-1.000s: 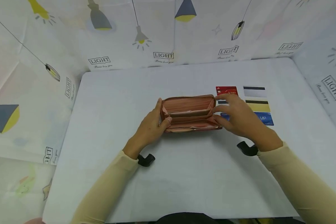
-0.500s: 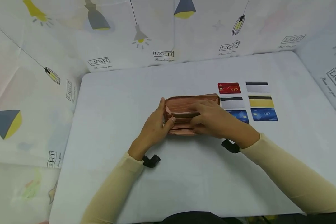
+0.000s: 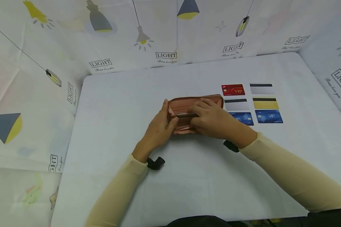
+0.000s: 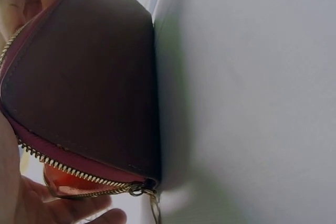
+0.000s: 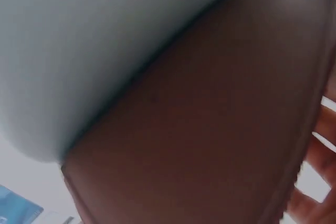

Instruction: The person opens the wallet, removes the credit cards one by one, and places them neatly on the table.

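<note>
A long brown zip-around wallet [image 3: 182, 107] stands unzipped on the white table, its pink-brown pockets facing up. My left hand [image 3: 158, 126] grips its left end, thumb over the near side and fingers behind. Over the middle of the opening, my right hand [image 3: 213, 121] has its fingers bent down among the dividers; the fingertips are hidden, and I cannot tell whether they pinch anything. In the left wrist view the wallet's dark outer side [image 4: 89, 82] and brass zipper [image 4: 79, 172] show. Its smooth brown outer face [image 5: 194, 119] fills much of the right wrist view.
Right of the wallet lie two columns of cards: a red VIP card [image 3: 233, 90], a silver card [image 3: 236, 104] and a blue card [image 3: 242, 119], then a silver card [image 3: 262, 89], a yellow card [image 3: 265, 103] and a blue VIP card [image 3: 269, 116]. Patterned cloth [image 3: 130, 60] borders the table's back.
My right hand has moved left from the wallet's right end to the middle of its opening, uncovering the cards. My left hand keeps its grip on the left end.
</note>
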The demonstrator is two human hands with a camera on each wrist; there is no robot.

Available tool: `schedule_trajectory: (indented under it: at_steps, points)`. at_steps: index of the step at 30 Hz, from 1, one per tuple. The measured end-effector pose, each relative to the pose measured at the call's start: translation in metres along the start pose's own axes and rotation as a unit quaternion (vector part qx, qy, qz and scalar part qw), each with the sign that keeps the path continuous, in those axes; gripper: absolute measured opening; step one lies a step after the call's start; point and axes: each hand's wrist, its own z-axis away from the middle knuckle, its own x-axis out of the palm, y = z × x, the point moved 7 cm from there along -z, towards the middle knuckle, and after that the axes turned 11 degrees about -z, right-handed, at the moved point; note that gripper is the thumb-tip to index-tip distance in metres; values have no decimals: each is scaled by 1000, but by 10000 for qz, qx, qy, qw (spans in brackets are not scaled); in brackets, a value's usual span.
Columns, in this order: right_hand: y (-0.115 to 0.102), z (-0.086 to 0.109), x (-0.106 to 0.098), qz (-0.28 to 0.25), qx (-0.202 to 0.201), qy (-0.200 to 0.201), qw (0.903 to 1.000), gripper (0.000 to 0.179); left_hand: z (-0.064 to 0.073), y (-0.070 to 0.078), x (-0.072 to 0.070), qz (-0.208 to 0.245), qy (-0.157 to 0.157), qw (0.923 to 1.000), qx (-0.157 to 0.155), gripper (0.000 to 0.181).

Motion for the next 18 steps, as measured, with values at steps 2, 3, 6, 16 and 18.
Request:
schedule_trajectory:
  at_steps: [2,3,6,16,18]
  points:
    - [-1,1,1,169,-101,42,9998,17,-1,0,-2,-25,28,10000,-24,80]
    - [-3,2,1,248,-141,49,9996,17,-2,0,-2,-52,37,10000,-36,80]
    - [-5,4,3,499,-241,53,9984,17,-3,0,-5,-146,79,9999,-41,80]
    - [-7,18,-25,-15,-164,913,9957,14,-3,1,-3,-250,-9,9996,-161,79]
    - [-3,20,-34,-276,20,1047,9941,14,-3,0,-3,-282,5,9995,-171,79]
